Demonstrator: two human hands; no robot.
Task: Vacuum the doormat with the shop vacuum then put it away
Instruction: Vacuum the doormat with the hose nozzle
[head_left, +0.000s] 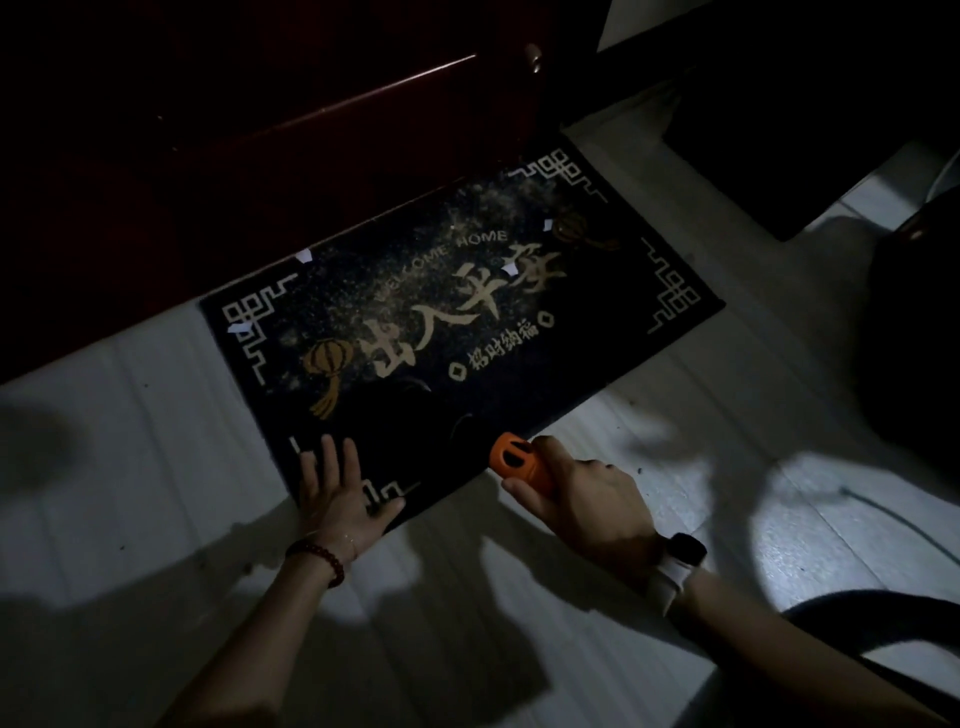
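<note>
A dark doormat (597, 322) with gold lettering and lantern prints lies on the pale floor against a dark red door. Pale dust and a few white paper scraps (304, 255) cover its middle and far part. My left hand (340, 493) presses flat on the mat's near corner, fingers straight. My right hand (587, 501) grips the orange vacuum nozzle (517, 460), whose tip sits at the mat's near edge. A black hose (878, 613) runs from behind my right wrist toward the lower right.
The dark red door (260, 130) stands right behind the mat. A large dark rounded shape (914, 332), maybe the vacuum body, sits at the right edge. A thin cord (883, 512) trails over the floor tiles near it. The room is dim, lit by one bright patch.
</note>
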